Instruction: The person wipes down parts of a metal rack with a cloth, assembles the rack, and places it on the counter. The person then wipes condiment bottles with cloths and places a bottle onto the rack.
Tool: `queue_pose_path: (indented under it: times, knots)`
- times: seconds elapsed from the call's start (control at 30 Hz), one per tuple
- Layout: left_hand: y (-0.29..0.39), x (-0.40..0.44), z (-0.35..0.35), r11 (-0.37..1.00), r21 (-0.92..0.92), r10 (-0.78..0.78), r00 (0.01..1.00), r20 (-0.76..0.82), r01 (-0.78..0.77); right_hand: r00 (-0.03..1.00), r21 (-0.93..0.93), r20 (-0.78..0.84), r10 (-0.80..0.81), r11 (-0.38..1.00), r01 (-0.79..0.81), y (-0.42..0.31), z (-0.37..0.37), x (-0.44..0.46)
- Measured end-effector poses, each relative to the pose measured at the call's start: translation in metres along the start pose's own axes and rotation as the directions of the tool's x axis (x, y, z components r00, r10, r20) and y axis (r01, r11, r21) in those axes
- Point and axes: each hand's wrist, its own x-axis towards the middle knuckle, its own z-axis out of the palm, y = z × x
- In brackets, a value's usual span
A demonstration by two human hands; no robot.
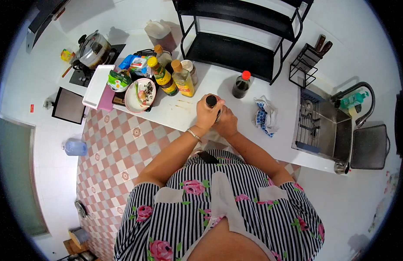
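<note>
Both my hands are wrapped round a dark bottle (211,102) with a black cap, at the front edge of the white counter. My left hand (205,114) holds it from the left, with a bracelet on that wrist. My right hand (227,122) closes on it from the right, lower down. Most of the bottle is hidden by my fingers. To the left stand a yellow-capped bottle (162,77) and an orange-capped bottle (183,79). A dark bottle with a red cap (241,85) stands to the right, near a blue-and-white cloth (266,117).
A plate with food scraps (141,95), seasoning bags (119,80) and a white tray (98,87) sit at the left, before a pot (95,50). Behind is a black rack (229,50). At the right are a knife holder (306,65) and a sink (334,130).
</note>
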Motion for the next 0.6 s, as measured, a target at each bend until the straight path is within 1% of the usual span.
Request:
queue_pose_path:
  times: [0.03, 0.07, 0.17, 0.23, 0.27, 0.33, 0.37, 0.4, 0.43, 0.47, 0.53, 0.57, 0.6]
  knots:
    - [-0.001, 0.0, 0.001, 0.998, 0.006, -0.055, 0.998, 0.01, 0.055, 1.0, -0.077, 0.014, 0.012, 0.997, -0.011, -0.002, -0.004, -0.001]
    - [0.002, 0.0, 0.002, 0.994, 0.009, -0.108, 0.994, 0.022, 0.108, 0.995, -0.093, 0.078, 0.059, 0.994, -0.052, -0.004, -0.01, 0.0]
    - [0.003, -0.003, 0.009, 0.987, -0.001, -0.158, 0.987, -0.001, 0.158, 0.949, -0.152, 0.25, 0.19, 0.976, -0.155, -0.013, -0.037, 0.003]
    - [0.008, -0.003, 0.002, 0.99, 0.129, -0.063, 0.995, 0.074, 0.053, 0.898, -0.186, 0.351, 0.265, 0.96, -0.21, -0.014, -0.059, 0.002]
    - [0.011, -0.003, -0.003, 0.982, 0.191, -0.021, 0.993, 0.114, -0.002, 0.928, -0.035, 0.321, 0.192, 0.981, -0.191, -0.004, -0.062, 0.0]
    - [0.016, -0.005, -0.009, 0.947, 0.269, 0.163, 0.985, 0.06, -0.173, 0.97, 0.266, 0.234, 0.062, 0.956, -0.125, 0.022, -0.065, -0.01]
    - [0.019, -0.006, -0.011, 0.916, 0.311, 0.253, 0.967, 0.041, -0.253, 0.95, 0.446, 0.27, 0.157, 0.854, -0.268, 0.028, -0.067, -0.014]
    - [0.022, -0.011, -0.016, 0.912, 0.347, 0.24, 0.97, -0.021, -0.218, 0.916, 0.598, 0.32, 0.241, 0.699, -0.393, 0.033, -0.069, -0.017]
    - [0.026, -0.019, -0.023, 0.907, 0.38, 0.23, 0.97, -0.084, -0.182, 0.871, 0.713, 0.383, 0.308, 0.501, -0.491, 0.037, -0.071, -0.02]
    - [0.032, -0.028, -0.03, 0.9, 0.411, 0.223, 0.964, -0.146, -0.146, 0.843, 0.762, 0.435, 0.315, 0.37, -0.531, 0.026, -0.083, -0.023]
    - [0.048, -0.051, -0.05, 0.958, 0.24, 0.18, 0.981, -0.069, -0.159, 0.784, 0.805, 0.543, 0.3, 0.077, -0.588, -0.022, -0.123, -0.033]
    - [0.064, -0.058, -0.051, 0.951, 0.242, 0.175, 0.98, 0.092, -0.193, 0.726, 0.754, 0.638, 0.257, -0.016, -0.657, -0.033, -0.134, -0.037]
    - [0.083, -0.066, -0.049, 0.945, 0.237, 0.164, 0.953, 0.253, -0.225, 0.729, 0.742, 0.652, 0.208, 0.022, -0.67, -0.054, -0.148, -0.039]
